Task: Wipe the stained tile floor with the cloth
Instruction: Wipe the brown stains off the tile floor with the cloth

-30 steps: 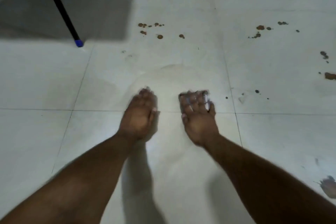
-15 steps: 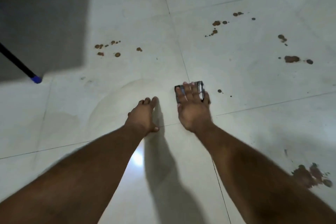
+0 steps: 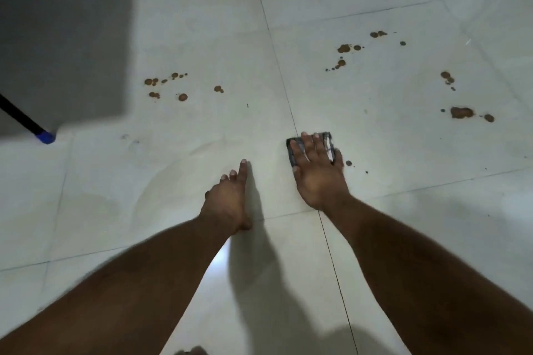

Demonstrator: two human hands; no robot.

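Looking down at a pale tile floor (image 3: 375, 138), with no container anywhere in view. Far left, a black leg with a blue foot (image 3: 44, 136) stands at a shadow's edge. Next, a cluster of brown spots (image 3: 173, 86) lies untouched. At centre, the left hand (image 3: 227, 202) rests on the tile with fingers straight, holding nothing, probably bracing the person's weight. Just right, the right hand (image 3: 317, 173) presses flat, fingers spread, on a small folded dark cloth (image 3: 294, 150) beside a grout line. More stains (image 3: 461, 112) sit farther right, not yet wiped.
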